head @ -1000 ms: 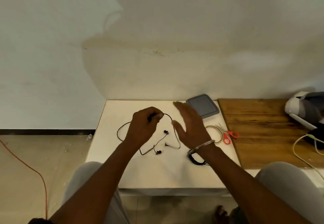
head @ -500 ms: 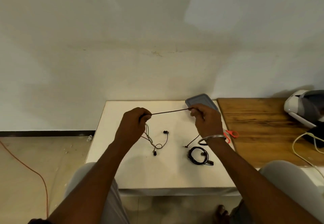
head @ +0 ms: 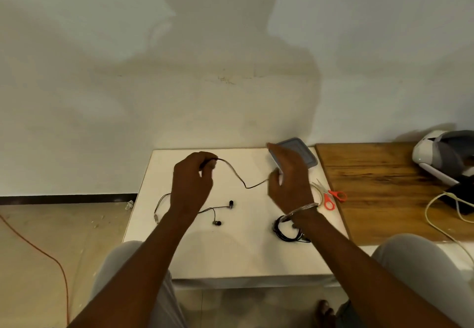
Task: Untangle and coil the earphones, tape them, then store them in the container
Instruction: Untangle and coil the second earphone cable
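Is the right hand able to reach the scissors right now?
Probably yes: the scissors lie uncovered just beside the right hand with nothing between, though it seems to pinch the earphone cable and would need to drop it.

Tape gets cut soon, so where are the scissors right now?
In the head view, the orange-handled scissors lie at the right edge of the white table, just right of the right hand, nearer than the grey container.

the earphone cable (head: 238, 176), taut between the two grips half a second ago, now sags in a slack curve left of the container (head: 302, 153), the right grip (head: 289, 176) has raised straightened fingers before the container, and a cable loop has spread out farther left of it.
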